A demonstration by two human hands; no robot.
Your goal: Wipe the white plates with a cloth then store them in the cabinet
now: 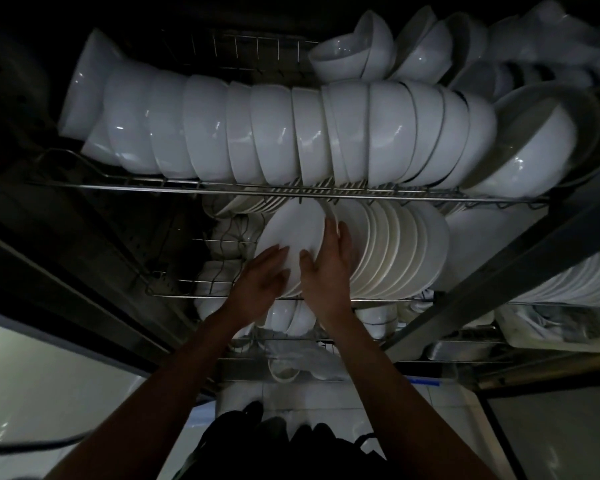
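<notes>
A white plate (293,233) stands on edge at the left end of a row of upright white plates (399,251) on the middle wire rack (174,285) of the dark cabinet. My left hand (260,278) lies with straight fingers against the plate's lower left face. My right hand (326,268) holds the plate's right edge, thumb on the front face and fingers behind it, between it and the row. No cloth is in view.
A long row of white bowls (257,133) lies on the top wire shelf (291,190), with more bowls stacked behind. Lower shelves hold small bowls (284,317). A cabinet door frame (499,271) slants at right beside another plate stack (568,282). Tiled floor lies below.
</notes>
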